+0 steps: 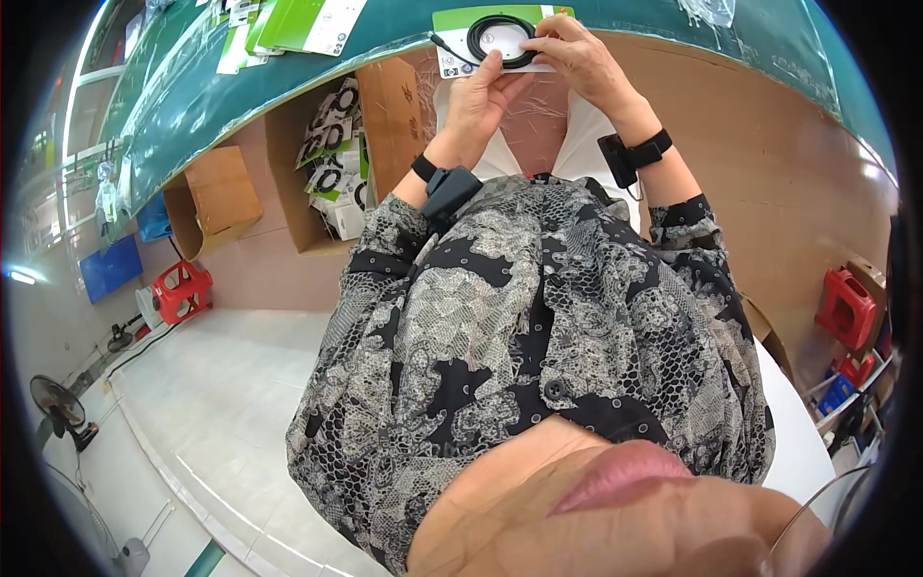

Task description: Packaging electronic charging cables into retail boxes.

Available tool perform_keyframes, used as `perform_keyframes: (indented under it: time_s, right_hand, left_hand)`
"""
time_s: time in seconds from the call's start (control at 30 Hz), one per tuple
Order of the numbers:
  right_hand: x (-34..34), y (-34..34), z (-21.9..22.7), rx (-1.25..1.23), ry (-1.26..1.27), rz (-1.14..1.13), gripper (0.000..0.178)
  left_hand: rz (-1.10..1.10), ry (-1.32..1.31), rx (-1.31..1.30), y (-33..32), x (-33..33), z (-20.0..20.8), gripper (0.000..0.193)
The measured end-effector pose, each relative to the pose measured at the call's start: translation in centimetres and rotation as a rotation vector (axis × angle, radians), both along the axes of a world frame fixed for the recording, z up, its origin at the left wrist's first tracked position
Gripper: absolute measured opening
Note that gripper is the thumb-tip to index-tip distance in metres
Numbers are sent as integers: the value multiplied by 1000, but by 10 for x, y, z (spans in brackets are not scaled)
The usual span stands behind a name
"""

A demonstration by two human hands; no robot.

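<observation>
A coiled black cable lies against a green and white cardboard card, at the near edge of the table. My left hand grips the lower edge of the card, its thumb laid over the front by the bottom of the coil. The fingers of my right hand are pinched together at the coil's right side, on the cable. A cable end with a dark plug sticks out past the card on the left. Whether a small tie sits between my right fingertips is too small to tell.
Several green and white cards are stacked on the green table to the left. An open carton below holds packed cables on cards. Thin clear strips lie scattered on my lap. Red plastic stools stand at both sides.
</observation>
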State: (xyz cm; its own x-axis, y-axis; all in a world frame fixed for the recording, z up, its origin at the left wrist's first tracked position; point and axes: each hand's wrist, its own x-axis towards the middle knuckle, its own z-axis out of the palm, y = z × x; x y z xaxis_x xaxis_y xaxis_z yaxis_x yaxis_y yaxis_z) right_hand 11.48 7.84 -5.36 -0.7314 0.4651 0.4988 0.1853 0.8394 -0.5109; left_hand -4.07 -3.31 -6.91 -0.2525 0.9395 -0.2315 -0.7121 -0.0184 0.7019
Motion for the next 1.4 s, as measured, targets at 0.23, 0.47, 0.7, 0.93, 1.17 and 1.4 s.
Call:
perform_keyframes:
  time_s: [0.23,0.47,0.7,0.93,1.17,1.4]
  right_hand:
    - [-6,-4,4,176,24,25,19]
    - [-7,-9,3,172,-3,67,23]
    - [-9,-18,3,209,-65,92,30]
    - [-8,-18,-4,228,-140,172,28]
    - [-2,-12,2,198,-149,183,33]
    - [-2,-13,-5,107,-5,95,23]
  left_hand:
    - [-137,-485,79,-5,2,-5,40]
    - [-60,-167,35,-1,5,-32,23]
    - [55,-121,11,-1,14,-28,18]
    - [16,-146,-73,-3,6,-25,19]
    - [-34,-120,-88,-3,-1,-32,19]
    - [-38,-115,49,-7,4,-26,25]
